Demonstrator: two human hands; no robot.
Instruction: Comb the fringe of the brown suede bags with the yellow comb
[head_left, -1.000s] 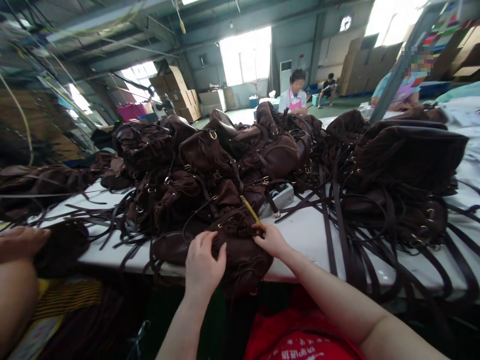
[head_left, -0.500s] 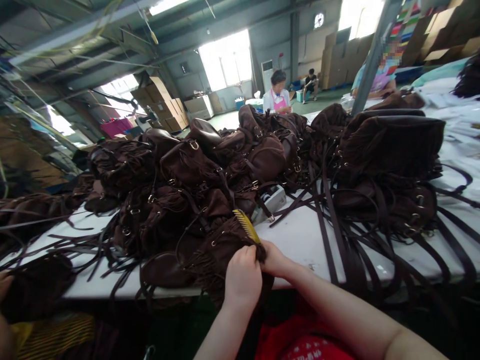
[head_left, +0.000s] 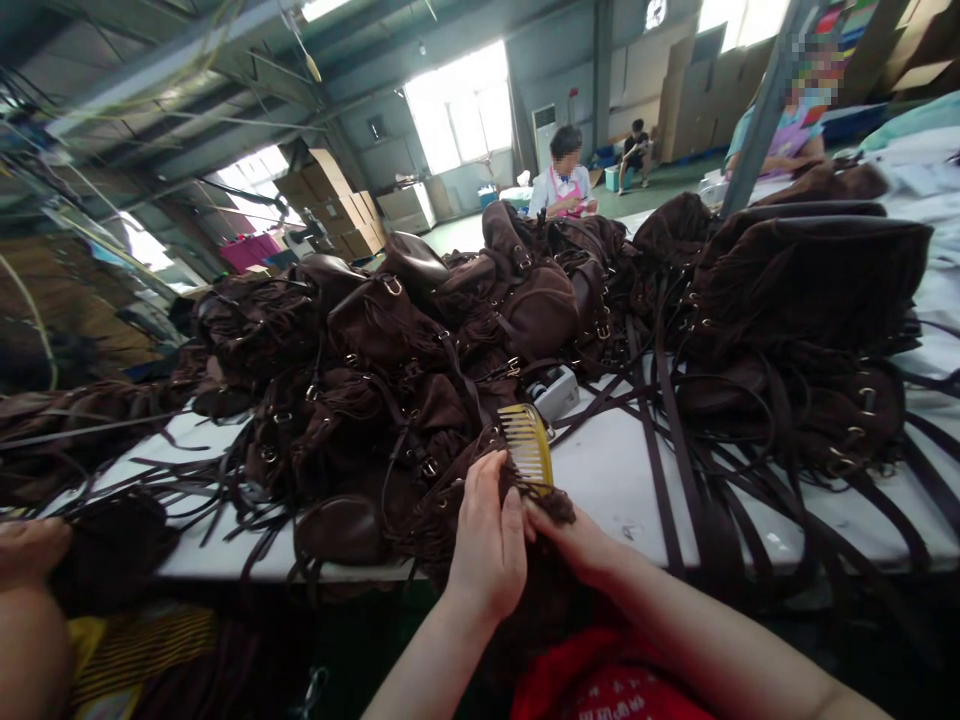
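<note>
My right hand (head_left: 576, 540) grips a yellow comb (head_left: 528, 446) by its lower end, teeth pointing up and left, with dark brown fringe caught at its base. My left hand (head_left: 486, 540) presses against the comb's left side, fingers closed around the fringe of a brown suede bag (head_left: 375, 510) lying at the near edge of the white table (head_left: 615, 470). Both hands meet just over that table edge.
A big heap of brown fringed bags (head_left: 420, 330) and loose straps (head_left: 675, 420) covers the table. A small white device (head_left: 553, 390) sits behind the comb. Another person's hand (head_left: 30, 545) rests at the far left. Other people sit in the background (head_left: 564, 180).
The comb has lifted and turned so its teeth show broadside. My left hand slid from the bag's body over to the comb and fringe. The view shifted slightly.
</note>
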